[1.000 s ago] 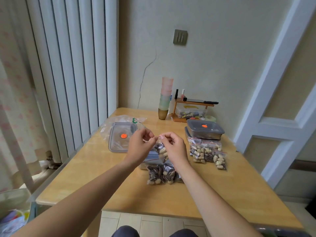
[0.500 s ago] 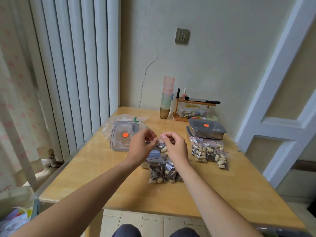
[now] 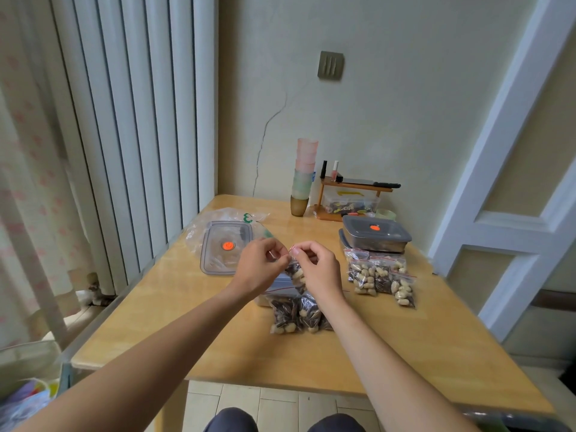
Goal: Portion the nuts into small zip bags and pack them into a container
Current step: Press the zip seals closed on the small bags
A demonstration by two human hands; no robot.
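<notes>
Fingers (image 3: 282, 260) of the left hand (image 3: 260, 269) and the right hand (image 3: 314, 269) pinch the top edge of a small bag (image 3: 296, 274), one hand at each end. It looks like they hold it up this way to press the zip shut so no nuts fall out. The bag hangs just above the counter (image 3: 187, 307). It is clear, with pale nuts and dark seeds inside.

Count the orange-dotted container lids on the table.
2: one loose lid on the plastic bag at left, one on the closed container at right. More may be hidden.
</notes>
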